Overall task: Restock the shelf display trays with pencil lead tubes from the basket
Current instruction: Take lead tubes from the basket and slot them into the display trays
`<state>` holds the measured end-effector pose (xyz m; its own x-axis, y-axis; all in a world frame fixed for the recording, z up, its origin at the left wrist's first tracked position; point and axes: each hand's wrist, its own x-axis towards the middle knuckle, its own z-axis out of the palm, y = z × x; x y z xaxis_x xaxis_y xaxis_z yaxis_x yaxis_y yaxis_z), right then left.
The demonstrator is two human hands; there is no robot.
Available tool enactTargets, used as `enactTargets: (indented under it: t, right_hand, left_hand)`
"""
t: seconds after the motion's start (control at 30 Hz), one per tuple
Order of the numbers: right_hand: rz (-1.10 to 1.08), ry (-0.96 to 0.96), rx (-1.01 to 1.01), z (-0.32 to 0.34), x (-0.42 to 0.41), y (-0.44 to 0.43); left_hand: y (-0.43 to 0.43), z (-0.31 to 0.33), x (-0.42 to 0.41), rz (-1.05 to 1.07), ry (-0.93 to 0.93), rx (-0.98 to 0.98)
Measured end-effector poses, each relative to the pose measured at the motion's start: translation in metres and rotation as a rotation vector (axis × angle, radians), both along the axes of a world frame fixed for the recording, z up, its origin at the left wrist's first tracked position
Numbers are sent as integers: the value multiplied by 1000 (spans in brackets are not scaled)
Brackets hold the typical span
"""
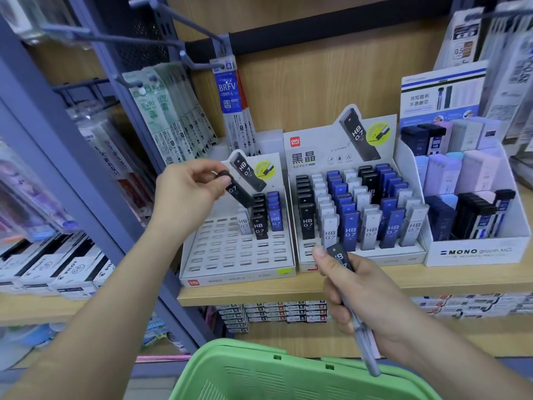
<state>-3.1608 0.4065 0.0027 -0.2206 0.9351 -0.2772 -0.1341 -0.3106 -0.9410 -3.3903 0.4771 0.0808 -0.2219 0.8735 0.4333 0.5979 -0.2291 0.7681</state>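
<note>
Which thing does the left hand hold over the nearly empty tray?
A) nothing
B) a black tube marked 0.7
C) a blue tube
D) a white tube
B: the left hand pinches a black tube marked 0.7 above the left tray; the right hand grips other tubes.

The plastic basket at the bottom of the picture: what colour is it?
The slotted plastic basket is light green; head view.

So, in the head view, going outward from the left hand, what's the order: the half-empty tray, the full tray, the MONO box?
1. half-empty tray, just below and right of the left hand pinching a black tube.
2. full tray, next one to the right.
3. MONO box, at the far right.
</note>
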Motion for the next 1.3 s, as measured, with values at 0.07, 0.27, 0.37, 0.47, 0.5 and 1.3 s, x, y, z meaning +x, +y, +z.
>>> enactTargets:
  t: [0.07, 0.27, 0.37, 0.47, 0.5, 1.3]
  right_hand:
    - [4, 7, -25, -2, -1, 0]
    - [-5, 29, -82, -6, -5, 1]
    - [-5, 33, -87, -6, -6, 1]
    - [0, 27, -86, -6, -7, 2]
    - [3, 19, -82, -6, -6, 2]
    - [237, 13, 113, 1, -3, -1]
  left_hand:
    - [-2, -2, -4, -30, 72, -98]
    - [-8, -22, 10, -157, 245, -258]
    - [-8, -28, 11, -156, 313, -235]
    - [-8, -29, 10, -167, 380, -229]
    - [-8, -30, 10, -170, 392, -226]
    - [-27, -15, 64, -615, -37, -420]
